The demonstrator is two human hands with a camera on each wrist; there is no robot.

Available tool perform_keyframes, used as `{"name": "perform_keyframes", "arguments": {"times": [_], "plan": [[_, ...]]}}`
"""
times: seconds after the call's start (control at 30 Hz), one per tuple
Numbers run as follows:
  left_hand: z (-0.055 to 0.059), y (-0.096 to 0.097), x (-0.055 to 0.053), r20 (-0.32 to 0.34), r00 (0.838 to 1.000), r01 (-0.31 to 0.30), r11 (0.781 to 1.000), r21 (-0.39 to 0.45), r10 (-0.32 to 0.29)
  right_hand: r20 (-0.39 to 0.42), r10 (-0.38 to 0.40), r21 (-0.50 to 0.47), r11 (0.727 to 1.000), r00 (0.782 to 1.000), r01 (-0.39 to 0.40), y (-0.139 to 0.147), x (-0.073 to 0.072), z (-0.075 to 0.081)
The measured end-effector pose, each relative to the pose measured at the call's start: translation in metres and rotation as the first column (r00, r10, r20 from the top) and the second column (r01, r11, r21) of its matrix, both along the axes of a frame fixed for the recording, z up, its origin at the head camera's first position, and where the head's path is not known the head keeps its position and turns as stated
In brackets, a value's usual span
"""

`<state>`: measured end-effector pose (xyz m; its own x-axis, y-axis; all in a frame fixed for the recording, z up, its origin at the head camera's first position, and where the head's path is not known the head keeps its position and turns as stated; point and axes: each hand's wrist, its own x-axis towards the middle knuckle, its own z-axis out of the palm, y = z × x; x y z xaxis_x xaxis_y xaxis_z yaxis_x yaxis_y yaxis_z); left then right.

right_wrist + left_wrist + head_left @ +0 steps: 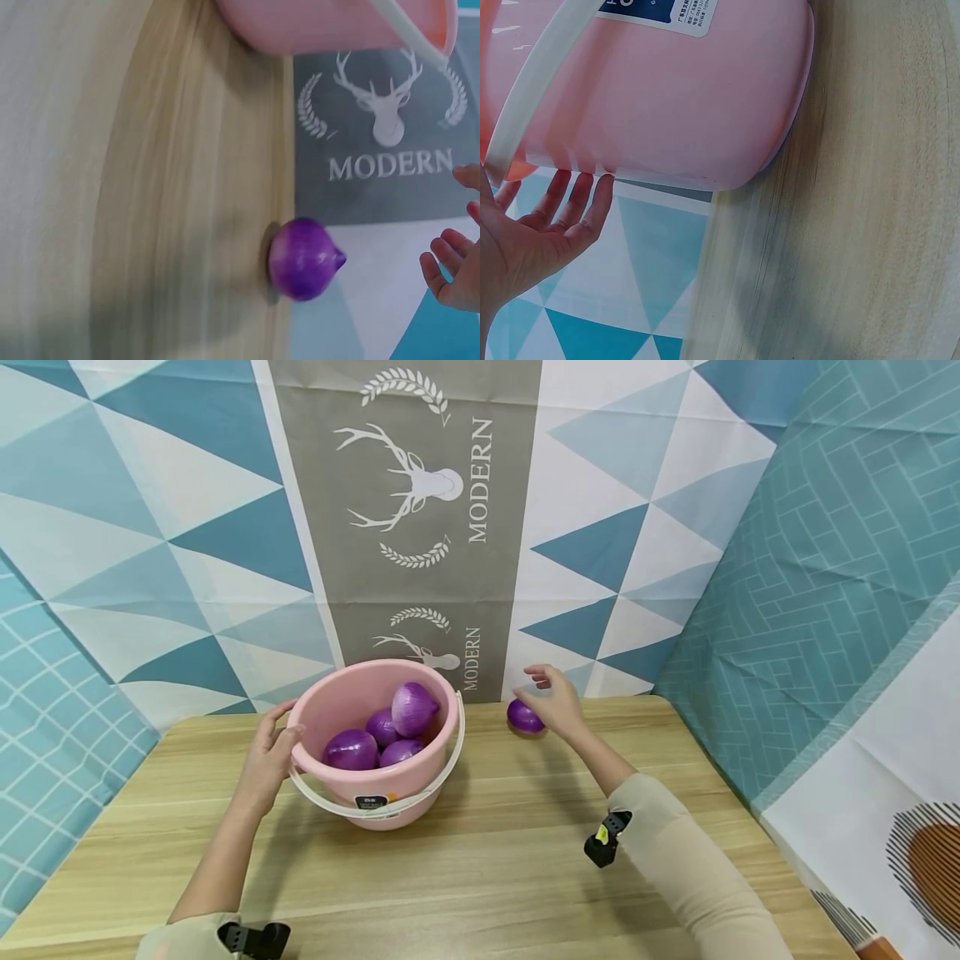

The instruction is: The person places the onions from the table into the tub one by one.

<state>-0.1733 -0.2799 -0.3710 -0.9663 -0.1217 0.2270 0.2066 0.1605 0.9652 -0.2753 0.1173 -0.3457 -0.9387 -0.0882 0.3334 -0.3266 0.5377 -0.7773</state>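
Note:
A pink bucket (408,781) with a white handle (450,760) stands left of centre on the table, and several purple onions (351,749) lie inside it. My left hand (272,752) holds the bucket's left rim, the thumb over the edge. In the left wrist view, its fingertips (600,187) rest against the outer wall. One more purple onion (304,259) sits on the table near the back edge, right of the bucket. Above it is my right hand (553,700), fingers spread and loosely bent with nothing in them; the right wrist view shows a gap between hand and onion.
A wooden table (480,877) carries everything. Right behind its far edge hangs a patterned cloth (405,585) with a deer print. Teal cloth (825,610) borders the right side, and blue tile-patterned cloth (52,718) the left.

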Motion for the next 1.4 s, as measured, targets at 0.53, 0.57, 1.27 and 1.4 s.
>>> {"name": "perform_keyframes", "arguments": {"times": [0.53,0.57,1.27,1.4], "plan": [[-0.001,0.000,0.002,0.001,1.000,-0.017,0.999,-0.044,0.017,0.096,-0.074,0.024,0.997,0.993,0.072,0.021,-0.013,-0.035],[-0.001,0.000,0.002,0.002,1.000,-0.018,0.999,-0.046,0.018,0.098,-0.081,0.034,0.996,0.992,0.078,0.021,-0.014,-0.036],[0.003,0.001,0.001,0.022,0.999,-0.026,0.999,-0.031,0.027,0.169,-0.138,0.125,0.985,0.976,0.118,0.020,-0.027,-0.067],[0.003,0.001,0.001,0.029,0.999,-0.030,0.999,-0.037,0.031,0.163,-0.135,0.154,0.982,0.977,0.110,0.018,-0.028,-0.070]]}}
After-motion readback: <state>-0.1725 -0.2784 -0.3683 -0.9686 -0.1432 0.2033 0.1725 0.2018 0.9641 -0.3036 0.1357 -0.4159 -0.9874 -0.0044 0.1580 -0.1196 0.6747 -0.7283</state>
